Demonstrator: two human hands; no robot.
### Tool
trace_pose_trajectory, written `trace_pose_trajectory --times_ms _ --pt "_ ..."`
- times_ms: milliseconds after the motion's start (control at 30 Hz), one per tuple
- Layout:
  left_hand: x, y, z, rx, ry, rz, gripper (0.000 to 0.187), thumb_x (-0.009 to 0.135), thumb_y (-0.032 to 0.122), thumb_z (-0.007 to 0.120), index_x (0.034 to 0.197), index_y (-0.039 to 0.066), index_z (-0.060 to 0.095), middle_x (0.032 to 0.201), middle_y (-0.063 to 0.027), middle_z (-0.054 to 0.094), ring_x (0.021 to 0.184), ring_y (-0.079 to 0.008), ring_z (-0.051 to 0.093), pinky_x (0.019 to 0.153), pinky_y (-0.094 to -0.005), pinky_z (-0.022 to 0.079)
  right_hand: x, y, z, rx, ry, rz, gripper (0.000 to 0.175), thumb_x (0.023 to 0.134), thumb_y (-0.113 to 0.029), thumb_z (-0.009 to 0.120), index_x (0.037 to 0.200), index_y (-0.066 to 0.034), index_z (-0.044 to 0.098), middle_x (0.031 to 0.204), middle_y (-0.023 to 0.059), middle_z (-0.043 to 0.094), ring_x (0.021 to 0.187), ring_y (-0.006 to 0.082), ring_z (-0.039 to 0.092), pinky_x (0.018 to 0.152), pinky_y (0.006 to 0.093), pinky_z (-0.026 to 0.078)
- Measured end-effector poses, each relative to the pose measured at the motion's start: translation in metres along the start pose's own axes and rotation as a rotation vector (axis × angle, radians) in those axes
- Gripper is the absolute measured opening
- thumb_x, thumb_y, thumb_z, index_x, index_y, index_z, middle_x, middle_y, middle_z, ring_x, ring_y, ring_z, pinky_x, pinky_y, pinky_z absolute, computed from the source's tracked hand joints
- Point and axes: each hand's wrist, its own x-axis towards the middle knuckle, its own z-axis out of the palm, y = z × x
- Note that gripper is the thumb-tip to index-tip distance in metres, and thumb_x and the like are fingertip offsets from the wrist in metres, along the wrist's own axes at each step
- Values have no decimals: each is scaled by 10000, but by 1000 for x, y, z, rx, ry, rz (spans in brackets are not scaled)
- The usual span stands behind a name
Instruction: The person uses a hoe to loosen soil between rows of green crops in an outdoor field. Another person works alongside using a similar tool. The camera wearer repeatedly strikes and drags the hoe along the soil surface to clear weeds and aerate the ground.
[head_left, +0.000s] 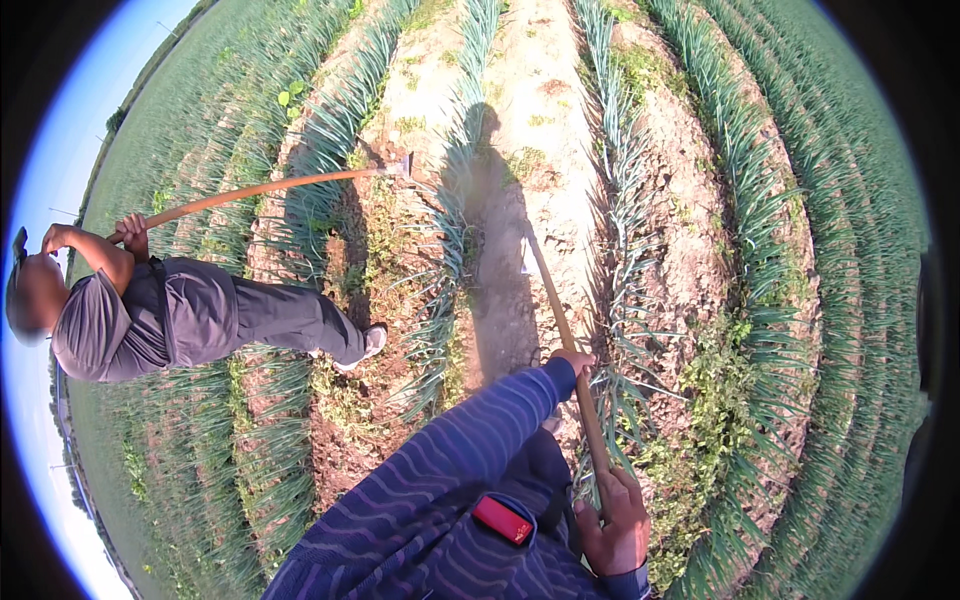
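A long wooden hoe handle (556, 300) slants up and away from my body across the bare strip between two onion rows. My left hand (576, 362) grips it partway along, with the arm stretched forward in a striped sleeve. Nearer my body, my right hand (619, 517) is wrapped around the lower part of the same handle. At the far end, a small pale patch that looks like the blade (529, 259) is near the soil; glare and shadow blur it. Green onion plants (622, 247) stand just right of the handle, some leaning.
To the left, a co-worker (202, 300) holds another long-handled hoe (285, 182), its metal blade (406, 166) at the soil beside an onion row (442, 262). Leafy weeds (712, 382) grow on the right. My shadow (499, 225) covers the furrow. A red packet (502, 519) pokes from my pocket.
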Motion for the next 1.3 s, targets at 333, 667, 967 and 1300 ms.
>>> trace_pose_trajectory --times_ms 333,667,967,1300 --pt "22 -17 -8 108 25 -8 186 743 157 696 767 -21 647 548 -71 542 436 -164 507 408 -308 411 -6 12 8 156 -47 -64 202 702 -91 660 885 -11 630 882 166 638 799 315 624 704 368 500" --pt "18 -14 -2 133 17 7 185 756 151 682 753 -31 647 543 -84 560 447 -168 533 418 -313 425 -4 17 3 162 -29 -66 170 724 -84 645 880 -17 628 842 174 642 775 305 637 683 353 511" --pt "23 -17 4 128 5 -17 175 757 133 679 770 -35 634 561 -82 558 432 -170 517 407 -316 420 -3 25 -1 118 4 -69 148 711 -63 645 853 -27 627 826 142 640 754 309 623 670 365 501" --pt "28 -22 7 132 10 -12 163 764 121 675 784 -34 627 553 -83 547 434 -161 506 389 -312 402 -4 30 -5 143 3 -69 140 714 -57 635 851 -26 619 823 145 637 756 317 617 673 371 494"
